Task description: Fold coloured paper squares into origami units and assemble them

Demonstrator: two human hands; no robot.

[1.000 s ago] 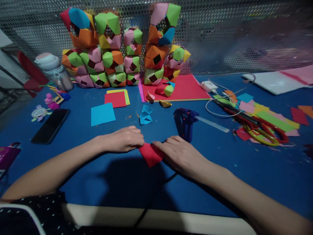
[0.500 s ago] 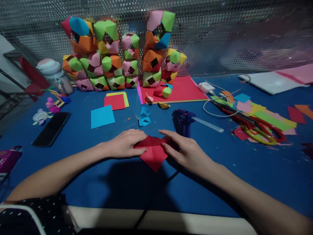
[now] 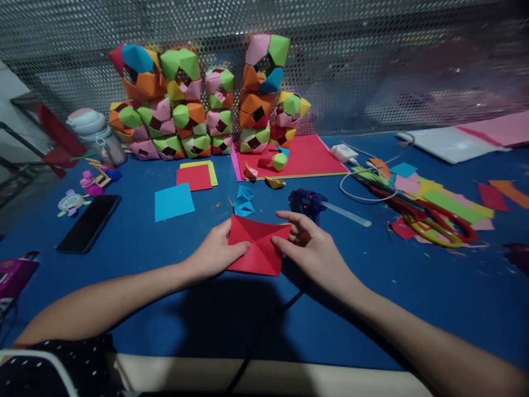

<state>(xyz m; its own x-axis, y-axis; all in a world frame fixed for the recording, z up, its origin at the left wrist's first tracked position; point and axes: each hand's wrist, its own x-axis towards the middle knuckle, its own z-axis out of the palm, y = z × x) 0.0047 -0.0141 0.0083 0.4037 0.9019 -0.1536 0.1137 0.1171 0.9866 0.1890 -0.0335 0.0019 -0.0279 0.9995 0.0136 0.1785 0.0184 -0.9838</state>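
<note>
A creased red paper square (image 3: pixel 261 251) is held between both hands above the blue table. My left hand (image 3: pixel 219 248) grips its left side, thumb on top and the fingers hidden behind. On the right side my right hand (image 3: pixel 308 242) pinches the paper, its thumb on the face and index finger stretched past the upper right corner. Just beyond the sheet sits a folded blue paper piece (image 3: pixel 243 200). A dark blue glue gun (image 3: pixel 306 202) with a clear stick lies beyond my right hand.
Stacked colourful paper shapes (image 3: pixel 189 118) stand along the mesh wall. Left are a phone (image 3: pixel 89 223), blue sheet (image 3: pixel 174 202) and bottle (image 3: pixel 97 135). Scissors (image 3: pixel 438 220) and paper scraps (image 3: pixel 458 205) lie right, near a white cable (image 3: pixel 363 197).
The red paper has been turned and raised, so its edge rather than a corner now faces me, and it lies flatter. Both hands have shifted their hold. The view has tilted slightly up.
</note>
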